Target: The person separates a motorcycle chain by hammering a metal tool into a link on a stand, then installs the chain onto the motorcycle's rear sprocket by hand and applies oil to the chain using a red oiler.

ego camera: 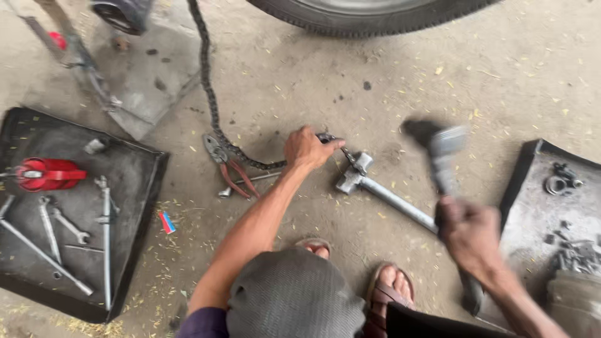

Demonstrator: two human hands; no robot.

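Head view, looking down at concrete floor (438,75). Left hand (307,149) pinching dark, greasy metal roller chain (210,94) against grey metal block tool with long steel handle (375,188), mid-floor, just ahead of sandalled feet. Chain running up and away toward black rubber tyre (363,15). Right hand (469,235) clenched around blurred, grey-headed hammer (438,147), raised above the floor. Red-handled pliers (228,166) lying beside chain. Black metal tray with spanners (141,169) far left, second dark tray with small parts (532,200) at right edge; bare floor between them.
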